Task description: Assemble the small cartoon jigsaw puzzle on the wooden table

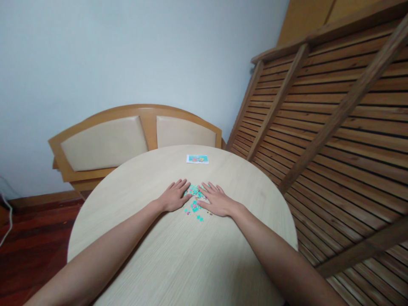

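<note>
Small jigsaw puzzle pieces (195, 207), mostly turquoise with some pink and yellow, lie in a loose heap at the middle of the table. My left hand (174, 196) rests flat at the heap's left side, fingers spread and holding nothing. On the right side, my right hand (217, 201) lies palm down with its fingers apart, its fingertips over some of the pieces. A few pieces are partly hidden under the fingers. Beyond the hands lies a small picture card (197, 159) with pink and yellow figures on a turquoise ground.
The round pale wooden table (153, 263) carries all of this. Behind it stands a wooden headboard (148, 123) with cream padded panels, against the wall. A large slatted wooden frame (318, 123) leans close along the table's right side. A white cable (10, 212) hangs at far left.
</note>
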`<state>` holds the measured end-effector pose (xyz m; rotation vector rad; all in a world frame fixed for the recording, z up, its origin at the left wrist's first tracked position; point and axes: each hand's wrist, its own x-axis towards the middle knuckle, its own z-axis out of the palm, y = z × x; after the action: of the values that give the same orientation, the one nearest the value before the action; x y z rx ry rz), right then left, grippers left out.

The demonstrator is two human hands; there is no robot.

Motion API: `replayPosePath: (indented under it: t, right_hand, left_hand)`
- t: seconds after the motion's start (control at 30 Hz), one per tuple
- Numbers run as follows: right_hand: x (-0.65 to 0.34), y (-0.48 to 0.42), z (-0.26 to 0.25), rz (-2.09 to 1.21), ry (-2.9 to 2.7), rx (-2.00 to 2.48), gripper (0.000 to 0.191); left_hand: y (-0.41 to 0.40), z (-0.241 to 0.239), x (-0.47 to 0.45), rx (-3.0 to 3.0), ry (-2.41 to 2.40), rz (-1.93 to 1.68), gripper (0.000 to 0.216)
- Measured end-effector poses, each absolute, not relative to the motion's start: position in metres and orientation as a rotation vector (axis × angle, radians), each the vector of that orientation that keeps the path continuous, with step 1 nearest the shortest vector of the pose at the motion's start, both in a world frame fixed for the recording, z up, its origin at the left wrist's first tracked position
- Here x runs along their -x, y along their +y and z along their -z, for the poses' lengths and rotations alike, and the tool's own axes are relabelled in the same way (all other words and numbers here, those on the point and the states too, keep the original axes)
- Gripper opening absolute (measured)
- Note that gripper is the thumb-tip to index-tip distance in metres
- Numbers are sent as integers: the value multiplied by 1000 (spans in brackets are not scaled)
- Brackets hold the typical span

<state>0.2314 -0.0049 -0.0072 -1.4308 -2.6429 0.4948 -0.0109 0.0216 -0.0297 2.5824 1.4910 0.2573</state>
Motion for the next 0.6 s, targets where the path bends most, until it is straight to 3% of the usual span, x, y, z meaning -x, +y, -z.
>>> replayPosePath:
  t: [0.37,0.6]
  right_hand:
    - [-195,-44,-4,-518,-2744,1301,106]
    - [-178,-63,-5,-543,-2745,1241,103]
  left_hand:
    - [31,27,14,-2508,1473,-274,62]
    - [44,34,20,-2521,1432,-383,58]
